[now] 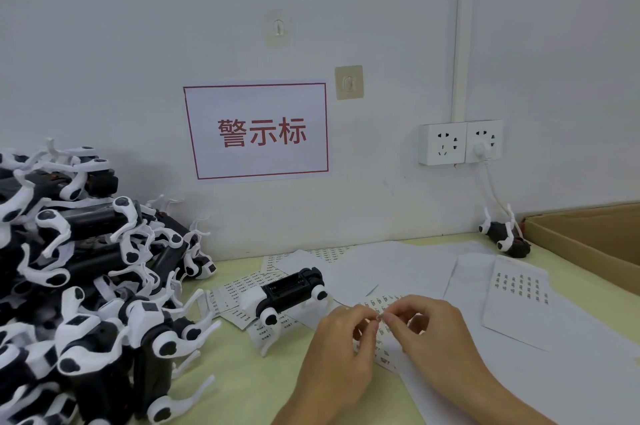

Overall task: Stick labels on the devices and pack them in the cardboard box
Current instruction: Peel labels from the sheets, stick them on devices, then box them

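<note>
Two bare hands meet low in the middle of the view, fingertips together. The left hand [341,338] and right hand [427,327] both pinch something tiny between thumb and forefinger, apparently a small white printed sticker label [380,318] being peeled; it is too small to make out clearly. Beneath them lies a white label sheet with rows of small dark-printed stickers [381,352], flat on the pale yellow-green desk [242,383].

Just beyond the left hand sits a single black-and-white plastic device shaped like a small four-legged robot dog [289,293], resting among more scattered label sheets [249,286]. At far left, a large heap of the same black-and-white devices [86,286] is stacked against the wall, legs tangled. Another device [505,237] lies at the back right, beside the open brown cardboard box [588,237] at the right edge. Blank white backing papers [415,265] cover the desk between.

The label is likely feather-light, limp and tacky, best held by one corner so it does not curl onto itself. The device looks light and rigid, but its thin white legs seem easy to snag or snap, so the solid black body is probably the safer place to hold.

On the wall are a red-bordered sign [256,132] and white power sockets [460,142].
</note>
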`<action>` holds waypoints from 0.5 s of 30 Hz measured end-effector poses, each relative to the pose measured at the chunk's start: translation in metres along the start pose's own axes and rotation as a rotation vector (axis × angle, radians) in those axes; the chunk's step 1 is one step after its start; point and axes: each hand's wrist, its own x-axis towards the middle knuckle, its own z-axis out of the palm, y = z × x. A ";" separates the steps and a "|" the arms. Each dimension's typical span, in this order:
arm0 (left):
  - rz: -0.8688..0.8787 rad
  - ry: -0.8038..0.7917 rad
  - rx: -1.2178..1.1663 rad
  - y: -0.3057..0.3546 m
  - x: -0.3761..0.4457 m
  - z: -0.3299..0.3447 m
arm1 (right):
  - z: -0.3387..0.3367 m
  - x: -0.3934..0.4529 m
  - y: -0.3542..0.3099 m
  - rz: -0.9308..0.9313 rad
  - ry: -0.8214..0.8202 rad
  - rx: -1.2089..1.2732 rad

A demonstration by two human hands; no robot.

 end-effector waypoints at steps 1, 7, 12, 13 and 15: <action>0.004 0.003 0.053 0.001 -0.002 0.000 | 0.001 0.000 0.001 0.001 0.020 -0.007; -0.076 0.133 0.169 0.014 0.006 -0.010 | -0.002 0.004 0.008 0.024 0.073 -0.010; -0.101 0.212 0.651 0.011 0.028 -0.042 | -0.003 0.005 0.009 0.027 0.043 -0.030; -0.187 0.125 0.776 0.005 0.030 -0.049 | -0.002 0.004 0.009 0.024 0.036 -0.034; -0.303 -0.002 0.897 -0.008 0.028 -0.059 | -0.002 0.003 0.010 0.022 0.025 -0.042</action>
